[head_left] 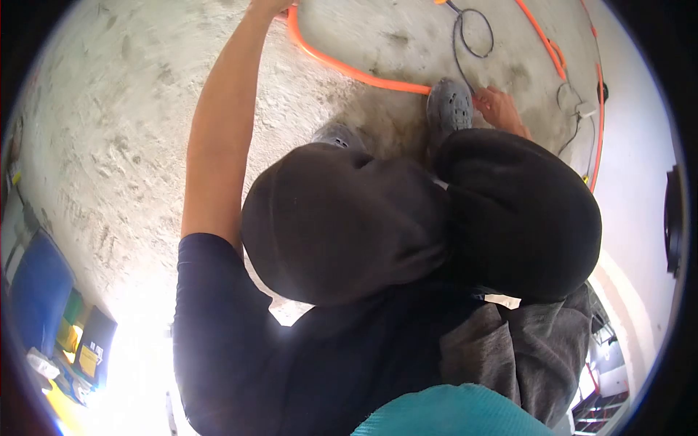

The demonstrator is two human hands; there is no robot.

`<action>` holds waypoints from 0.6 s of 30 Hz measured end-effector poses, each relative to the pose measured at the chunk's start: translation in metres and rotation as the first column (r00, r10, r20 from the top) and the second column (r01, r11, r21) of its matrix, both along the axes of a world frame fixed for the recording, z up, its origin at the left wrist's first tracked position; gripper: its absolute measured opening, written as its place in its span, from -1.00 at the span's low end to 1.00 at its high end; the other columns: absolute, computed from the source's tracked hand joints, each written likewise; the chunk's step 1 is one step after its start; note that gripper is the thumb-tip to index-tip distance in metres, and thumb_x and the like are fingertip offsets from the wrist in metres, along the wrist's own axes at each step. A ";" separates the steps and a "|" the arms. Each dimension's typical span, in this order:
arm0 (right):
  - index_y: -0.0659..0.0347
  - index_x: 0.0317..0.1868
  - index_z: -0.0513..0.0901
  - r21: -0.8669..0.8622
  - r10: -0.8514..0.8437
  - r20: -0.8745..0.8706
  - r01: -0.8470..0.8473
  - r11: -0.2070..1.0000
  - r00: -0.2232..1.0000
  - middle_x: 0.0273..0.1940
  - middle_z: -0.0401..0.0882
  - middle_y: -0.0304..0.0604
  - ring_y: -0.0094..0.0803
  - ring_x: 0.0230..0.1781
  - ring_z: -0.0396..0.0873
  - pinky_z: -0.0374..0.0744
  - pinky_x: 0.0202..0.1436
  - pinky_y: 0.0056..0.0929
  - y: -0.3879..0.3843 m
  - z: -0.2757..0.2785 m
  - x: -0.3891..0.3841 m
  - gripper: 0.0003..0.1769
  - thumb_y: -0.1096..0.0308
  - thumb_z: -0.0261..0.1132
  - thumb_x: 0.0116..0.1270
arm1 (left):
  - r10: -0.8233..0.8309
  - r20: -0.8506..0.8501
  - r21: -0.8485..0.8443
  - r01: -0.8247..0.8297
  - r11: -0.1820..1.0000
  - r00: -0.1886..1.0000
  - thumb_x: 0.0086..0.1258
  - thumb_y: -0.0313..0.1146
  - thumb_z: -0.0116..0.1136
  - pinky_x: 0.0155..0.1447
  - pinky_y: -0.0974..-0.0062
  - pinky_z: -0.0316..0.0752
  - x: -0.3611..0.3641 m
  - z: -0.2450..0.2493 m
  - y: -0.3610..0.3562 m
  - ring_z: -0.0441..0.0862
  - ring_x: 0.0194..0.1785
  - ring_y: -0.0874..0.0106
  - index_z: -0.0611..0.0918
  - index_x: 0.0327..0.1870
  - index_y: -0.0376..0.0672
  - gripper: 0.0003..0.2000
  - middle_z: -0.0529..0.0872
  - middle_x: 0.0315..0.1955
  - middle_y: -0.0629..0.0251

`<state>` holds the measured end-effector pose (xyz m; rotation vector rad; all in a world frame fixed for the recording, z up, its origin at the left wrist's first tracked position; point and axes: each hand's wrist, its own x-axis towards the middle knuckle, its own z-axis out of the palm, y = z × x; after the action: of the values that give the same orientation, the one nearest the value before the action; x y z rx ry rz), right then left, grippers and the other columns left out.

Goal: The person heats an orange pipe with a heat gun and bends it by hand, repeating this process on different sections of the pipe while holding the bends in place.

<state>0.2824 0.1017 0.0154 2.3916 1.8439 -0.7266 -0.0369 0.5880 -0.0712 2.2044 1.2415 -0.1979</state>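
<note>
An orange tube [349, 71] curves over the rough concrete floor from the top edge of the view to a grey shoe [451, 107], which stands at its right end. My left hand [275, 6] is at the tube's upper end, cut off by the top edge, so its fingers are mostly hidden. Just right of the shoe, my right hand [500, 109] is low by the floor with its fingers bent together. A thin dark cable [458, 51] runs down to its fingertips. What lies inside the fingers is too small to make out.
More orange tube [539, 33] lies at the upper right, near a white wall [640, 138] with cables along its foot. My bent knees fill the middle. A second shoe [338, 136] shows behind the left knee. A blue object [40, 291] and a dark box [94, 345] stand lower left.
</note>
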 end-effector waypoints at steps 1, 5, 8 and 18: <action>0.12 -0.17 0.73 0.012 -0.009 -0.028 0.010 1.000 1.000 -0.28 0.71 -0.08 -0.01 -0.24 0.72 0.63 -0.18 -0.06 0.000 0.000 0.000 -0.85 0.30 0.45 0.30 | 0.013 -0.005 0.009 -0.013 1.000 1.000 0.26 -0.19 0.29 -0.27 0.20 0.72 0.001 0.001 0.002 0.80 -0.51 0.16 0.76 -0.53 -0.38 -0.65 0.74 -0.65 -0.03; 0.10 -0.15 0.72 0.031 -0.028 -0.037 0.030 0.999 0.999 -0.23 0.70 -0.07 0.03 -0.25 0.72 0.62 -0.18 -0.03 -0.007 -0.002 -0.001 -0.84 0.26 0.45 0.34 | 0.041 -0.013 -0.026 -0.042 0.999 0.999 0.20 -0.23 0.31 -0.27 0.22 0.72 -0.003 0.008 -0.006 0.79 -0.52 0.17 0.77 -0.52 -0.36 -0.70 0.74 -0.66 -0.01; 0.10 -0.12 0.72 0.053 0.003 0.002 -0.004 0.999 1.000 -0.20 0.69 -0.05 0.05 -0.25 0.71 0.62 -0.17 -0.03 -0.011 -0.007 -0.001 -0.82 0.24 0.44 0.36 | 0.110 0.032 -0.070 -0.108 0.992 0.993 0.19 -0.25 0.34 -0.28 0.23 0.72 -0.003 0.018 -0.014 0.79 -0.52 0.17 0.77 -0.51 -0.37 -0.72 0.74 -0.66 0.00; 0.14 -0.11 0.72 -0.100 0.023 -0.032 -0.027 0.995 0.999 -0.19 0.69 0.04 0.13 -0.15 0.69 0.62 -0.09 0.01 0.008 0.005 0.003 -0.83 0.28 0.40 0.37 | 0.174 0.020 -0.121 -0.170 0.978 0.985 0.23 -0.18 0.38 -0.27 0.25 0.71 -0.001 0.022 -0.007 0.81 -0.48 0.17 0.77 -0.49 -0.41 -0.64 0.76 -0.61 -0.05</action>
<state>0.2851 0.1098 0.0201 2.3042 1.7988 -0.8375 -0.0380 0.5805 -0.0489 1.9805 1.3604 -0.1637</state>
